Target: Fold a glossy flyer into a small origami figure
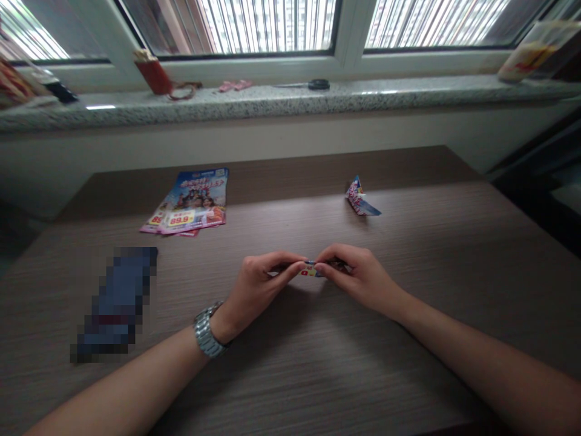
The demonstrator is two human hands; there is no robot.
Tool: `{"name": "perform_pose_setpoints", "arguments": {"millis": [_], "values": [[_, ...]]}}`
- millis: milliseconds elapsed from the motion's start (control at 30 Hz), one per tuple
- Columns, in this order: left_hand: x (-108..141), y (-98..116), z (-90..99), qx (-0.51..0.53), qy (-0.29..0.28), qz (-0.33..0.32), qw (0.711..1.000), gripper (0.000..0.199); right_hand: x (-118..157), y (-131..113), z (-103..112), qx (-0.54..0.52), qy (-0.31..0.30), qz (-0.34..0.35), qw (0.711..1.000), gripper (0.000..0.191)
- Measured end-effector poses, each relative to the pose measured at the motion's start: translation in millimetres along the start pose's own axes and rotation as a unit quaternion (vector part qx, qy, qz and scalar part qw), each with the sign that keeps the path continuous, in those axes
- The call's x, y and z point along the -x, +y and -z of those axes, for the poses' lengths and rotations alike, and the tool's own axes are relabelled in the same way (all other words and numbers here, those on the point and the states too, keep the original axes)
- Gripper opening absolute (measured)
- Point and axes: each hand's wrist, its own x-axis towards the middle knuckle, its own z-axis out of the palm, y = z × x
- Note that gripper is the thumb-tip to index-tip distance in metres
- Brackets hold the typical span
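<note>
Between my two hands is a small piece of folded printed paper (310, 270), with yellow, red and blue showing. My left hand (267, 281) pinches its left end between thumb and fingers, and a metal watch (209, 332) circles that wrist. At the right end, my right hand (351, 272) pinches it the same way. Much of the paper is hidden behind the fingers. A folded paper figure (358, 198), pink and blue, stands on the table beyond my right hand.
Printed flyers (200, 203) lie stacked on the brown table (272, 212) at the back left. A blurred-out dark blue object (118, 297) is nearer, at left. On the granite sill (272, 102) are scissors (318, 84), pink pieces (235, 85) and a red container (154, 75).
</note>
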Motion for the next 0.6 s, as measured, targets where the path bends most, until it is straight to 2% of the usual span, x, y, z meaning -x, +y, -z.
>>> {"name": "perform_pose_setpoints", "arguments": {"millis": [233,600], "values": [[-0.5,-6.5,0.4,0.017,0.004,0.031,0.999,0.018,-0.1,8.5,1.7,-0.029,0.016,-0.049,0.998,0.016],[-1.9,-0.5,2.5,0.008,0.032,0.045,0.998,0.02,-0.8,8.1,4.7,-0.081,0.001,-0.085,0.993,0.023]]}}
